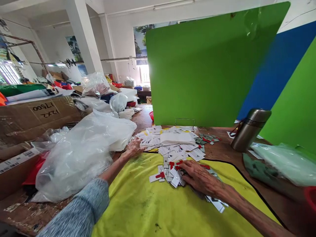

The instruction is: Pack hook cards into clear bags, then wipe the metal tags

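My left hand [134, 147] reaches out with fingers stretched, beside the left edge of a spread of printed white paper slips [151, 140] and a stack of white paper [176, 137]. It holds nothing that I can see. My right hand [199, 174] lies palm down, fingers spread, over a loose pile of small white and grey tags with red parts [174, 174]. Its palm hides part of the pile. Several tags [216, 203] stick out below that hand. Beneath the pile lies a yellow cloth [140, 197] with a black edge.
A green board [207, 72] stands upright behind the papers. On the right are a steel flask [251, 130], green cloth [261, 171] and a plastic-wrapped bundle [287, 163]. Clear plastic bags [81, 158] and a cardboard box [37, 115] crowd the left. Grey-green tags [207, 139] lie behind.
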A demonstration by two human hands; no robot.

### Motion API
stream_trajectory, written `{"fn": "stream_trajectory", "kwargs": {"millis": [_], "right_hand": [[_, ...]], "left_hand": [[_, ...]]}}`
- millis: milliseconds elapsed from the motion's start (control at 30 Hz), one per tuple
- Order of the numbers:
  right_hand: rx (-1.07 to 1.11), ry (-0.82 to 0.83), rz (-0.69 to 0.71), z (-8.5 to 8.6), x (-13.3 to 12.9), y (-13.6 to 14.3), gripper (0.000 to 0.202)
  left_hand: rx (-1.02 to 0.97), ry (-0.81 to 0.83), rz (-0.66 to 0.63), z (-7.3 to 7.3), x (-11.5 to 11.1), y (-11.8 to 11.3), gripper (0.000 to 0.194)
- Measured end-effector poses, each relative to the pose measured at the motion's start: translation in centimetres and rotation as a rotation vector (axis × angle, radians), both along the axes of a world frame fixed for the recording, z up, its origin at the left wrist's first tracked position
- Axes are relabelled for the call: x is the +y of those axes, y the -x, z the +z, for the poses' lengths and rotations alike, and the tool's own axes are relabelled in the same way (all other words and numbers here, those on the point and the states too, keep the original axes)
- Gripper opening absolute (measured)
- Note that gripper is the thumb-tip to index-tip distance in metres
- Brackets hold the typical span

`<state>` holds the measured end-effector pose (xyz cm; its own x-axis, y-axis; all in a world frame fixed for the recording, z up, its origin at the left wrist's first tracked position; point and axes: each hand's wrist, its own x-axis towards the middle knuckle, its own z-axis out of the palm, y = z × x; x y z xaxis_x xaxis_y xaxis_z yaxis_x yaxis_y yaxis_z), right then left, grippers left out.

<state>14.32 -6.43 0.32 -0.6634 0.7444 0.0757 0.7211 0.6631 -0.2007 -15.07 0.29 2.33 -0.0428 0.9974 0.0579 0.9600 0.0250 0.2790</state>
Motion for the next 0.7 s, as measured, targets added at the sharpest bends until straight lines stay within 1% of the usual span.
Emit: {"fn": "stream_trajectory", "kwargs": {"millis": [33,100,200,267,333,433,533,600,700], "right_hand": [[-0.007,0.012,0.003,-0.2,0.0,-0.1,0.032],[0.005,0.032,0.004,-0.7,0.1,-0.5,0.035],[0.033,0.048,-0.013,-1.3,0.2,-0.9,0.042],[0.033,0.038,-0.027,-1.6,0.1,-0.8,0.043],[0.021,0.022,-0.037,-2.0,0.1,-0.6,0.042],[0.023,0.004,-0.049,-2.6,0.1,-0.4,0.042],[0.041,-0.011,-0.059,-3.2,0.1,-0.5,0.044],[0.042,-0.017,-0.061,-3.5,0.2,-0.6,0.046],[0.032,-0.021,-0.068,-3.7,0.2,-0.6,0.046]], "left_hand": [[-0.002,0.022,-0.017,-0.3,1.2,0.6,0.064],[-0.007,0.06,-0.055,-0.8,3.0,1.5,0.076],[-0.003,0.102,-0.088,-1.2,4.6,2.1,0.089],[0.008,0.116,-0.107,-1.2,5.3,2.3,0.091],[0.02,0.115,-0.143,-1.4,5.7,2.5,0.085],[0.041,0.085,-0.204,-1.7,5.7,2.4,0.067],[0.065,0.08,-0.231,-1.6,5.8,1.9,0.055],[0.074,0.089,-0.234,-1.4,6.0,1.5,0.054],[0.079,0.081,-0.221,-1.0,5.9,0.9,0.057]]}}
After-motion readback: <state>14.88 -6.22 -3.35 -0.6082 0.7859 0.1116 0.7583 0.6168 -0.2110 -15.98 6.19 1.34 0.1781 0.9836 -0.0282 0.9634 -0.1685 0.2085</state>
